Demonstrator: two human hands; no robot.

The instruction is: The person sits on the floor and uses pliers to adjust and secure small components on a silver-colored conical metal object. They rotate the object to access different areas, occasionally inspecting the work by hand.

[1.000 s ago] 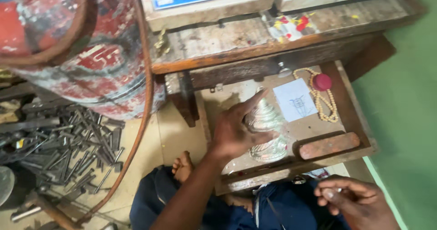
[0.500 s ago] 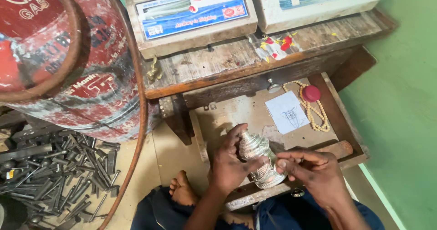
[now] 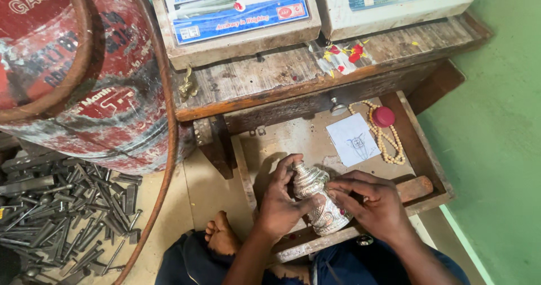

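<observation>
Now both hands are closed round the embossed silver vessel (image 3: 318, 203), held just above the open wooden drawer (image 3: 293, 138) at its front edge. A sec. ago only the left hand (image 3: 282, 203) was on it, w/ the right hand (image 3: 375, 203) kept off to the side, curled; half a sec. ago the right had been brought in, and the piece is now gripped from both sides, tilted, neck toward the left fingers. Judged from that, the work has gone from steadying w/ one hand to close two-handed work on the surface, approx. at the vessel's lower body under the right fingertips. Whether a tool is pinched in the right hand can't be told. Left in the drawer: a white paper slip w/ a sketch (image 3: 354, 140), a bead string (image 3: 389, 144), a red round lid (image 3: 384, 116), a wooden block (image 3: 414, 188). A red gas cylinder (image 3: 84, 82) and a heap of steel punches (image 3: 62, 211) are seen at left, well apart.
</observation>
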